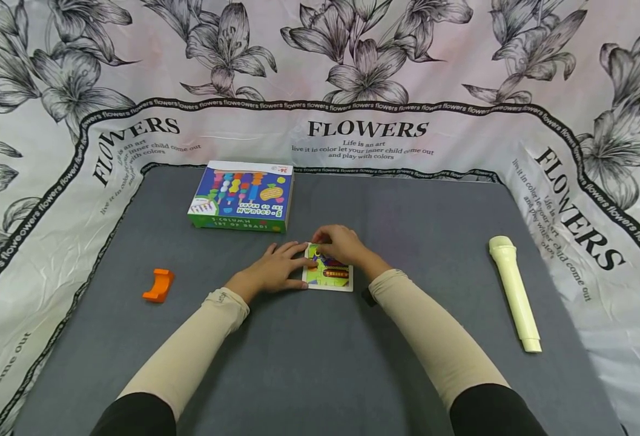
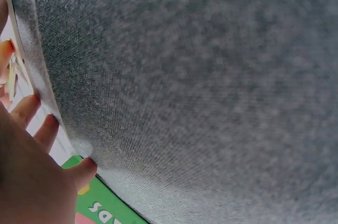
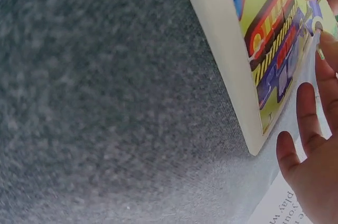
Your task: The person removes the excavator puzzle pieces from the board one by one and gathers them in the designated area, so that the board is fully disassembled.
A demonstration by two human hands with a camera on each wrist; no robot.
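Observation:
A small jigsaw puzzle (image 1: 333, 275) with a pale frame lies flat on the grey cloth. Its picture shows vehicles in red, purple and yellow-green, as in the right wrist view, where the puzzle (image 3: 277, 36) fills the upper right. My left hand (image 1: 269, 269) rests at the puzzle's left edge, fingers spread and mostly straight, thumb against the near-left side. Over the upper-left corner, my right hand (image 1: 347, 247) pinches a small puzzle piece (image 3: 320, 53) between thumb and finger; only a thin edge of it shows.
A blue and green bead-set box (image 1: 238, 197) stands behind the hands. An orange curved block (image 1: 159, 286) lies at the left. Toward the right lies a pale yellow tube (image 1: 516, 297) shaped like a microphone. A flower-printed white cloth (image 1: 254, 130) borders the grey surface.

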